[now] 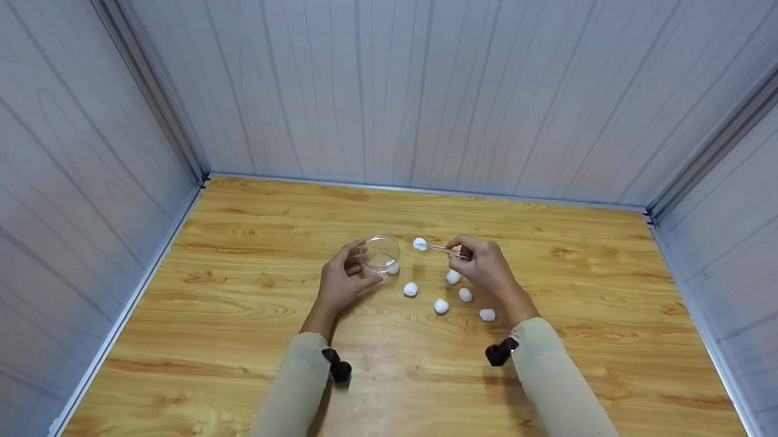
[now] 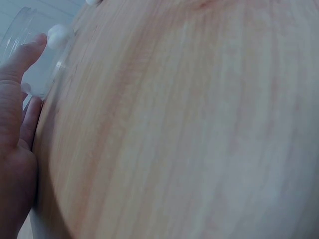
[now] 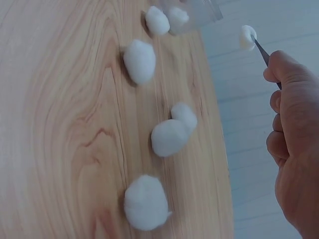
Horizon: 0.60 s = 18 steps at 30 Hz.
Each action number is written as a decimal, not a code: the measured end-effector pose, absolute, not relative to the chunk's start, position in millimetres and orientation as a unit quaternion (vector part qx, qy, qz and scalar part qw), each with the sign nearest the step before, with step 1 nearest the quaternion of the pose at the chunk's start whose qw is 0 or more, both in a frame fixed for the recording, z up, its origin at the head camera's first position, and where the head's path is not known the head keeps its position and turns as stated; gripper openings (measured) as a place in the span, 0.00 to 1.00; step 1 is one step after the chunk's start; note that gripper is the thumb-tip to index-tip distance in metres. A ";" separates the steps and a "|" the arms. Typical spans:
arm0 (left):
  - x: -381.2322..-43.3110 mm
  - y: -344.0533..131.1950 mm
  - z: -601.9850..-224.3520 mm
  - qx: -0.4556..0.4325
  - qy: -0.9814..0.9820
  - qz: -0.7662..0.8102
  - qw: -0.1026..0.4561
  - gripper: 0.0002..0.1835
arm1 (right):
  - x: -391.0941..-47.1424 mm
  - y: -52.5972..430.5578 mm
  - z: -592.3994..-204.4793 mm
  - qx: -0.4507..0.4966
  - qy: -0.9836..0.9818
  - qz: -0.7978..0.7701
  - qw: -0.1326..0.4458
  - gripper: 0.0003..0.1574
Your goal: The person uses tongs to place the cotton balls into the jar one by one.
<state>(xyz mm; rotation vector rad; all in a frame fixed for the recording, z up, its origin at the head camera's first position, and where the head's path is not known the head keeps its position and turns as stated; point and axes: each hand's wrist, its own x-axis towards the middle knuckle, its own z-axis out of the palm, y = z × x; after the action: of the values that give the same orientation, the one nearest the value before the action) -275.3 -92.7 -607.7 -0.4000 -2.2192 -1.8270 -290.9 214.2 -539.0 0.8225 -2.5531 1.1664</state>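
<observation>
My left hand (image 1: 343, 280) holds a clear round cup (image 1: 375, 245) by its side, with the thumb on the near side and the other fingers along the left. Through the cup's wall shows a white cotton ball (image 3: 178, 20), low down near its base. To the right, my right hand (image 1: 484, 263) pinches a pair of tweezers (image 1: 442, 250) pointing left. Their tips grip another cotton ball (image 1: 420, 244), raised over the table and a short way right of the cup's rim. In the right wrist view this gripped ball (image 3: 247, 38) hangs against the pale wall.
Several loose cotton balls lie on the wooden table (image 1: 234, 317) right of the cup, among them one close to it (image 1: 410, 289), one nearer the front (image 1: 441, 306) and one below the right wrist (image 1: 487, 315). Pale panel walls (image 1: 397, 84) enclose the table's back and sides.
</observation>
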 end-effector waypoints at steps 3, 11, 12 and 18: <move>-279.8 -93.8 -616.3 -0.127 -0.770 -0.614 0.118 0.42 | -290.5 209.5 -538.8 0.277 -0.869 0.398 0.099 0.10; -273.7 -91.5 -604.3 -0.145 -0.746 -0.638 0.125 0.42 | -291.8 197.8 -534.4 0.284 -0.865 0.399 0.106 0.09; -271.7 -91.4 -600.9 -0.147 -0.744 -0.641 0.121 0.41 | -292.3 196.2 -533.5 0.284 -0.865 0.398 0.109 0.09; -265.3 -91.6 -589.2 -0.140 -0.751 -0.637 0.101 0.40 | -294.1 187.0 -532.4 0.287 -0.864 0.398 0.112 0.09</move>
<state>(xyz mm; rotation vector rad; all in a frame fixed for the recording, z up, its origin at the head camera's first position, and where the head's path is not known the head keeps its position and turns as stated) -265.3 -91.6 -589.2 -0.4124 -2.2195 -1.8815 -294.1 187.0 -532.4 0.8428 -2.5358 1.1690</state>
